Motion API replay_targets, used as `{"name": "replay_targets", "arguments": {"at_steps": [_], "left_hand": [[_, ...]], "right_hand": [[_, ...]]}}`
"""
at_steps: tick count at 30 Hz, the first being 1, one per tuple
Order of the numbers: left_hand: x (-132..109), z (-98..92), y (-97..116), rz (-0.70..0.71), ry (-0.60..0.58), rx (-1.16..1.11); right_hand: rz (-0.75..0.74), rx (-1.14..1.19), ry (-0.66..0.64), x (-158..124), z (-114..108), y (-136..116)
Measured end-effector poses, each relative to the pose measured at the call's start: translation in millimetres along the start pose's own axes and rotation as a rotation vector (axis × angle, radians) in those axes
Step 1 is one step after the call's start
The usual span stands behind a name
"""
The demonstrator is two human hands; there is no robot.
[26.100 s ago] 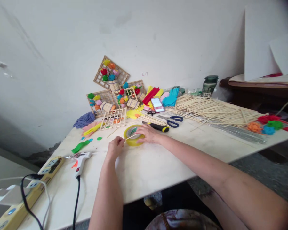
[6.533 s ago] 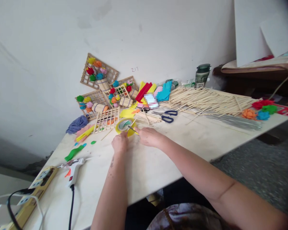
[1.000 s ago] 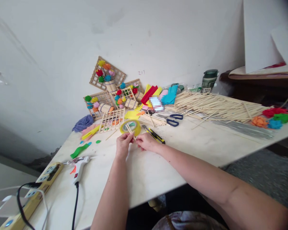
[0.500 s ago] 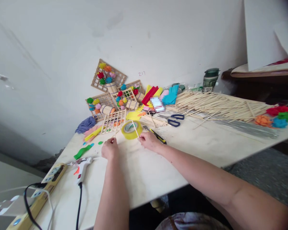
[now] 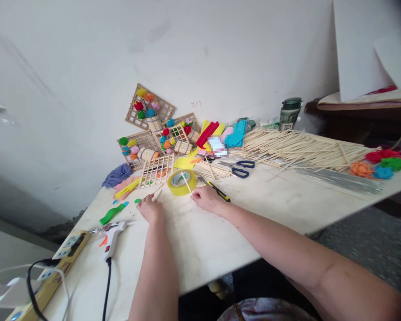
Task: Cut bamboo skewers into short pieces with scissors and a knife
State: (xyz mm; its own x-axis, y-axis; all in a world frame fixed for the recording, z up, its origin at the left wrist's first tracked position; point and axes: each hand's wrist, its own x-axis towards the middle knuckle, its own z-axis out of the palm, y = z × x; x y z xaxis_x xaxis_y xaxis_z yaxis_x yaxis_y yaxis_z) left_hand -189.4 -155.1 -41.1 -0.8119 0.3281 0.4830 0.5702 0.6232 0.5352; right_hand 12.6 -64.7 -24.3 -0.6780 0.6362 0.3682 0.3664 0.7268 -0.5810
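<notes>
My right hand (image 5: 205,198) is closed on a thin wooden stick (image 5: 186,182), which slants up across the front of a yellow roll of tape (image 5: 173,189). My left hand (image 5: 150,209) rests low over the table to the left, its fingers apart. Short pieces of stick (image 5: 158,193) lie just beyond its fingertips; whether they touch the hand is hard to see. Beside my right hand lies a yellow and black utility knife (image 5: 222,192). A small lattice of sticks (image 5: 157,170) lies behind my left hand.
A white glue gun (image 5: 112,238) and a power strip (image 5: 51,278) sit at the left. Finished lattices with paper flowers (image 5: 150,107) lean on the wall. Dark-handled scissors (image 5: 242,172), a big heap of sticks (image 5: 297,147) and a dark cup (image 5: 290,113) stand toward the right.
My left hand has opened, its fingers spreading leftward away from the stick it held upright. My right hand keeps its stick in nearly the same spot.
</notes>
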Motion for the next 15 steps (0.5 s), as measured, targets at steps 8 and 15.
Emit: {"name": "replay_targets", "arguments": {"at_steps": [8, 15], "left_hand": [[-30.5, -13.2, 56.0, 0.175, -0.207, -0.452], [-54.8, -1.1, 79.6, 0.152, -0.484, -0.751]], "right_hand": [[-0.005, 0.094, -0.004, 3.6, 3.3, 1.3], [-0.062, 0.064, 0.032, 6.2, 8.2, 3.5]]}}
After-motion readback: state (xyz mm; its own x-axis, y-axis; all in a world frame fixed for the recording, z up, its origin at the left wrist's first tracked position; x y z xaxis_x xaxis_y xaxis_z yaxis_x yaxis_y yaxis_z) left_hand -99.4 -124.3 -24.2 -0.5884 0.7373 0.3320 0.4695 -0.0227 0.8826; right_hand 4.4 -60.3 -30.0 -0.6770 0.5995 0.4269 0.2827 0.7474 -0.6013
